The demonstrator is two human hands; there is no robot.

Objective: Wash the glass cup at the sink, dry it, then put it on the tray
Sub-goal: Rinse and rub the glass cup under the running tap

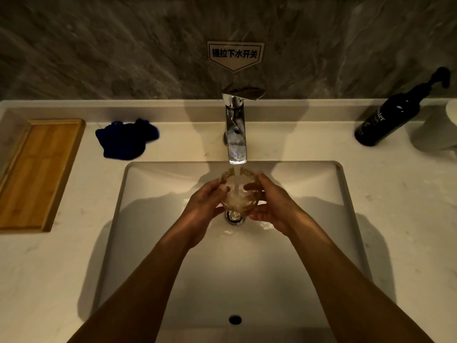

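My forearms are reaching out over the white sink [153,243], whose overflow hole [235,319] is lying nearest to me on the front wall. Past it, my left hand [205,206] and right hand [272,206] are cupping the glass cup [238,191] between them, just above the drain [235,216]. My left fingers are curling around the cup's left side, with the thumb lying over the rim; my right fingers are wrapping its right side, and the thumb is pressing against the wall of the glass. The cup is tilting with its mouth toward the tap, and a stream of water [237,177] is pouring straight into it and churning white at the bottom.

Just beyond the cup, the chrome faucet [236,129] is standing at the back edge of the basin. On the counter to the left, a crumpled dark blue cloth [126,139] is lying near the faucet, and a wooden tray [37,174] is sitting farther left, well apart from the cup. To the far right, a dark pump bottle [393,115] is standing by the wall. A sign [235,55] is hanging on the stone wall behind.
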